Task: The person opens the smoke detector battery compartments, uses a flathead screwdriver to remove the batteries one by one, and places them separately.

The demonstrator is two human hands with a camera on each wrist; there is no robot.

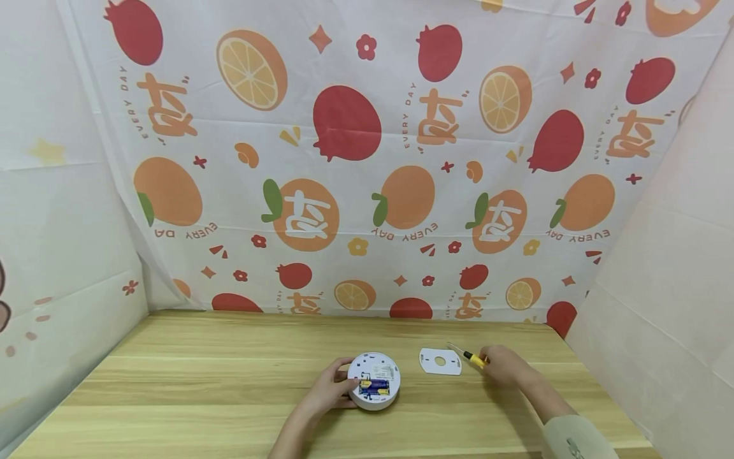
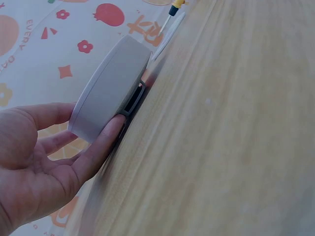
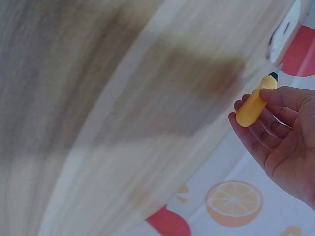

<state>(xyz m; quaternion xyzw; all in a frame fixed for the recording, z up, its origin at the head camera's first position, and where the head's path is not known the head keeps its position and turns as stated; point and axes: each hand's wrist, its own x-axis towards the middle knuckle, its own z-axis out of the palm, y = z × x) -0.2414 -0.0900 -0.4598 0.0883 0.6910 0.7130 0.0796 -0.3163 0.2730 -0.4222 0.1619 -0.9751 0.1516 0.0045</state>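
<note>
My left hand [image 1: 328, 389] grips a round white smoke detector [image 1: 378, 367] by its left side, thumb on the face and fingers at the edge. Its back faces up, and two blue-and-yellow batteries [image 1: 374, 387] lie in the exposed compartment. The left wrist view shows the detector [image 2: 110, 88] side-on, close over the wood. To the right, my right hand [image 1: 507, 364] pinches the yellow handle of a screwdriver [image 1: 475, 360], its thin shaft pointing left and away. In the right wrist view the handle [image 3: 252, 108] lies between thumb and fingers.
A flat white mounting plate [image 1: 429, 362] with a centre hole lies between the detector and the screwdriver. The wooden table [image 1: 201, 382] runs back to a fruit-printed cloth [image 1: 367, 210], and pale cloth walls [image 1: 659, 306] stand on both sides.
</note>
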